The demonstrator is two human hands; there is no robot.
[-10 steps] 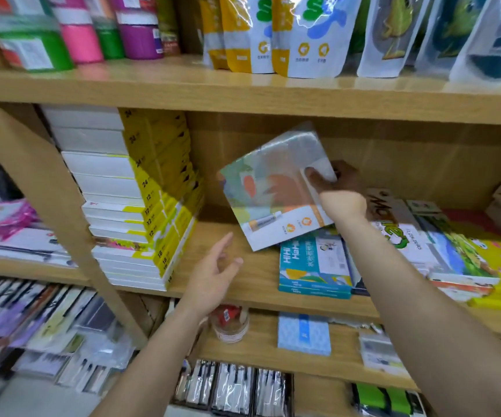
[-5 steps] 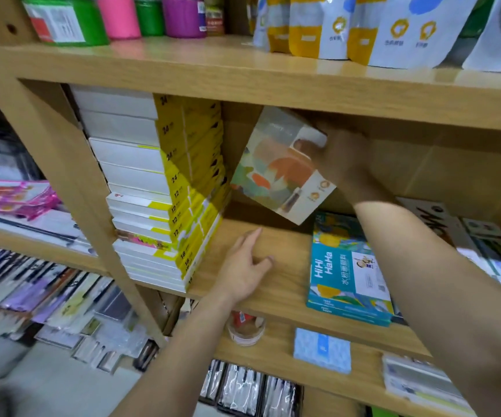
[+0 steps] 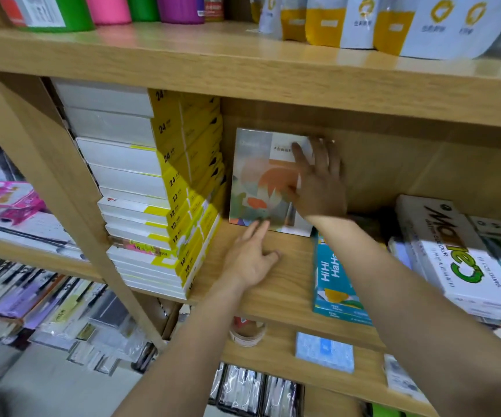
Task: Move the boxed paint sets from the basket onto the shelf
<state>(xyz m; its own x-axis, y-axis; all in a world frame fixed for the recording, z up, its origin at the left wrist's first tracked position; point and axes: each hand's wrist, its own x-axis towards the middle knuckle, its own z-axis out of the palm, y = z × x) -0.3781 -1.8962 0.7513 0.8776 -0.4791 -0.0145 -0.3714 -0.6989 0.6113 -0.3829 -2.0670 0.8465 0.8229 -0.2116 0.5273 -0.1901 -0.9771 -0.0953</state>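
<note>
A boxed paint set [image 3: 258, 179], pale with orange and green shapes on its cover, stands upright at the back of the wooden shelf [image 3: 285, 284]. My right hand [image 3: 318, 182] grips its right edge, fingers spread across the cover. My left hand [image 3: 250, 257] lies flat on the shelf board in front, fingertips touching the box's lower edge. The basket is out of view.
A tall stack of white and yellow boxes [image 3: 159, 191] stands just left of the paint set. A teal box [image 3: 333, 278] and a white lettered box [image 3: 460, 257] lie to the right. Pouches and coloured jars fill the shelf above.
My right hand has carried the paint set from tilted in the air down and back, standing it upright on the shelf. My left hand has slid forward to its lower edge.
</note>
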